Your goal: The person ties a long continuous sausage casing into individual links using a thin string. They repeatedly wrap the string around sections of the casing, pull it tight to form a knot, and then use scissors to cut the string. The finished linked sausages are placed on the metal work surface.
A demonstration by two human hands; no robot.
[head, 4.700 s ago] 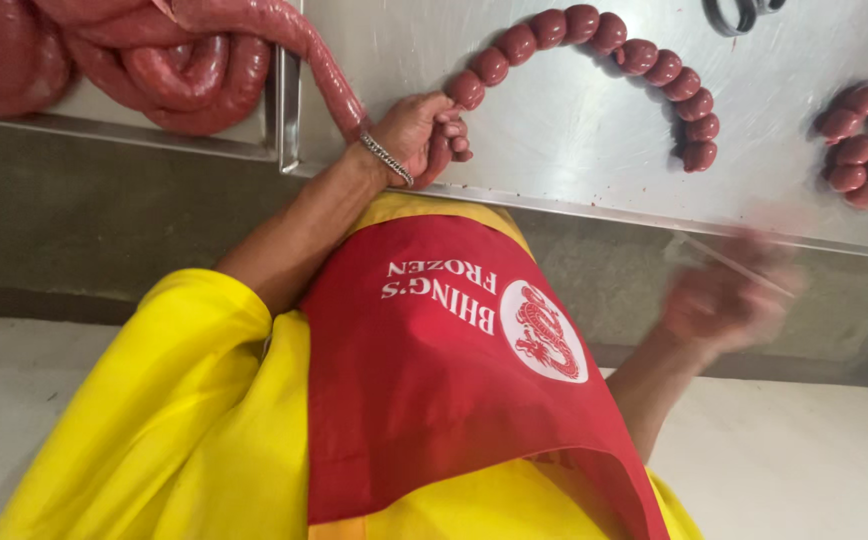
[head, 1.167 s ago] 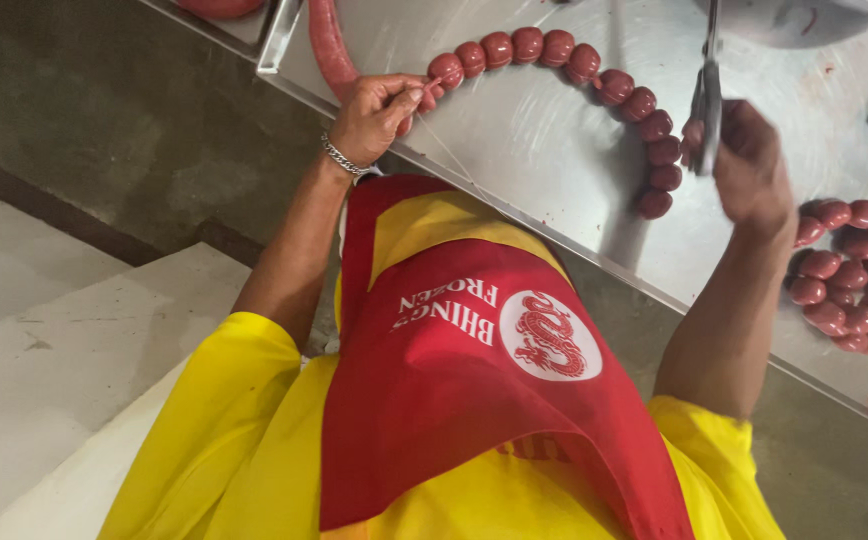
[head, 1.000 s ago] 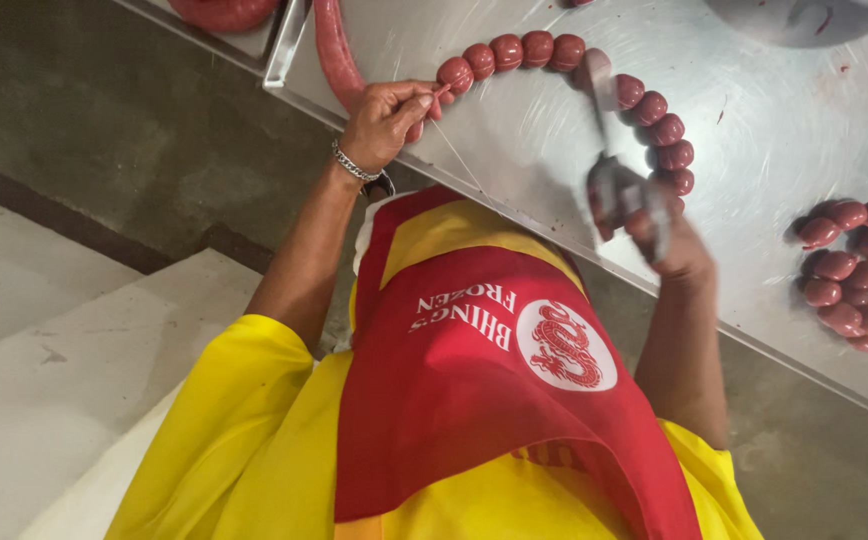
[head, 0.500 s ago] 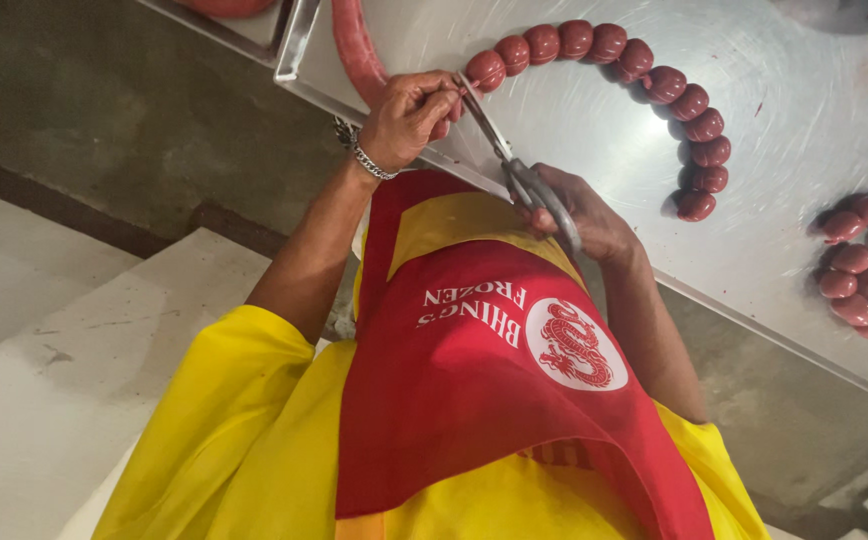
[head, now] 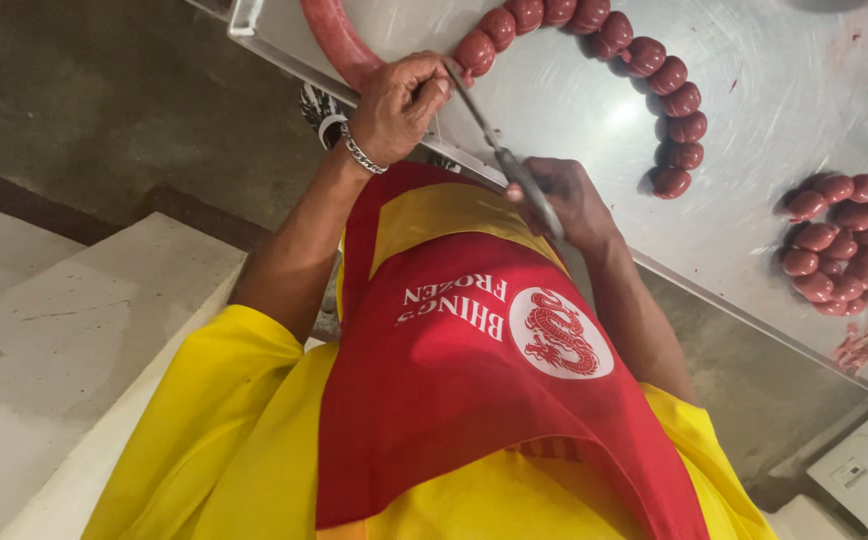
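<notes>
Head view showed the person leaning over a steel table (head: 774,60) in a yellow shirt and red apron (head: 474,390). Left hand (head: 394,105), with a metal bracelet (head: 359,155) on the wrist, was closed in a pinch on the sausage casing right at the near edge of the table, where the thick unlinked sausage rope (head: 339,40) met the first small link. Right hand (head: 564,200) was wrapped around the handles of the scissors (head: 499,150), blades pointing up toward the left fingers; blade tips were hidden behind that hand, so I could not tell how far open they were. A chain of round red links (head: 654,80) curved from the pinch point across the tabletop and back toward the near edge. A heap of cut links (head: 844,235) sat near the right end of the table, with a few meat scraps (head: 859,350) by the near edge.

Judgement on doing the cut well: blades should land on the twisted neck between links, not on the filled part, or the filling would squeeze out. Left fingers looked very close to the blades, so keeping them behind the cut line mattered. Holding the casing taut would likely give 1 clean snip.
</notes>
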